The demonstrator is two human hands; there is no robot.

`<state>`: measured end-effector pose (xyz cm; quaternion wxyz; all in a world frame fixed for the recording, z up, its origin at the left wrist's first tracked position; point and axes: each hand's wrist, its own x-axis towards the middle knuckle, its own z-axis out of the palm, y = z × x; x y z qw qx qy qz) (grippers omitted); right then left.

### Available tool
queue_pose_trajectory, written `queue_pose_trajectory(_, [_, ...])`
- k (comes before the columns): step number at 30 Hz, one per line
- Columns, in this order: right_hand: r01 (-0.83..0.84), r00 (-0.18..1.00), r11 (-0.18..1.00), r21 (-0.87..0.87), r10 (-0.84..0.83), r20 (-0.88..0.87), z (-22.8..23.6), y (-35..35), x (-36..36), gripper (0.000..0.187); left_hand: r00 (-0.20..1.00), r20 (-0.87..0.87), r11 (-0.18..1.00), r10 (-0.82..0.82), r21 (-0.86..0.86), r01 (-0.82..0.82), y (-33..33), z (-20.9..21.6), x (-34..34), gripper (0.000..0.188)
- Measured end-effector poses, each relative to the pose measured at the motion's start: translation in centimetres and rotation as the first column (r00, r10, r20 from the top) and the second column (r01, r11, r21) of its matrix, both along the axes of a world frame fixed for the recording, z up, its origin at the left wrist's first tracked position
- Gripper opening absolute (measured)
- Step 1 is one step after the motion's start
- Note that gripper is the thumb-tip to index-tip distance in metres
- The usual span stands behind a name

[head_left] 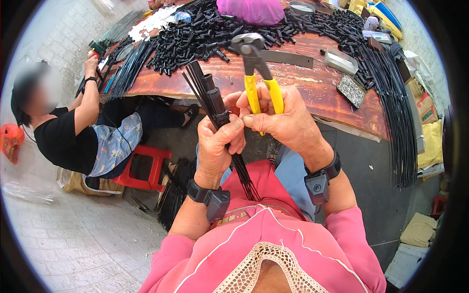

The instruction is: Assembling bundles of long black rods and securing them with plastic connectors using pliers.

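Observation:
My left hand (pixel 221 141) is closed around a bundle of thin black rods (pixel 194 84), which slants from above the fist down toward my lap. A black ribbed tube (pixel 213 95) stands among the rods in the same grip. Pliers (pixel 251 90) with yellow handles and a dark metal head rest in my right hand (pixel 288 117), head pointing away from me and handles somewhat apart. Right thumb and fingertips press together close to the left fingers, beside the bundle. Whatever lies between those fingertips is too small to make out.
Heaps of black tubes (pixel 195 36) cover the far part of the wooden table (pixel 312 78). A flat metal strip (pixel 288 58), a clear tray (pixel 341 61), a box of small metal pieces (pixel 351 91) and long black rods (pixel 391 112) lie there. Leftward, a person (pixel 63 132) sits on a red stool (pixel 146 168).

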<state>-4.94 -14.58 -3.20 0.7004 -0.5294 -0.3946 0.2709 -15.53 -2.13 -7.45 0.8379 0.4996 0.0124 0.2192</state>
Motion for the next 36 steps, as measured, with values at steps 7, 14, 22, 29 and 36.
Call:
queue_pose_trajectory(7, [0.135,0.990,0.980,0.149,-0.126,-0.065,-0.6,1.0,-1.5,0.018,0.999,0.053,1.000,0.000,-0.017,0.001,-0.3,-0.6,0.5,0.054])
queue_pose_trajectory(14, [0.319,0.947,0.924,0.211,-0.317,-0.043,-1.8,2.5,-3.1,0.016,0.996,-0.050,0.993,0.070,-0.090,-0.074,-1.1,0.4,0.8,0.078])
queue_pose_trajectory(22, [0.329,0.943,0.925,0.188,-0.314,-0.105,-2.2,2.7,-3.3,0.015,0.996,-0.024,0.987,0.087,-0.135,-0.090,-0.9,0.3,0.7,0.070])
queue_pose_trajectory(29, [0.346,0.934,0.915,0.208,-0.317,-0.164,-2.4,2.6,-3.8,0.015,0.998,-0.001,0.989,0.064,-0.136,-0.063,-0.9,0.1,0.7,0.070])
queue_pose_trajectory(36, [0.381,0.921,0.888,0.260,-0.340,-0.188,-2.7,2.8,-4.0,0.013,0.991,-0.078,0.992,0.104,-0.057,-0.109,-1.3,0.7,0.8,0.075])
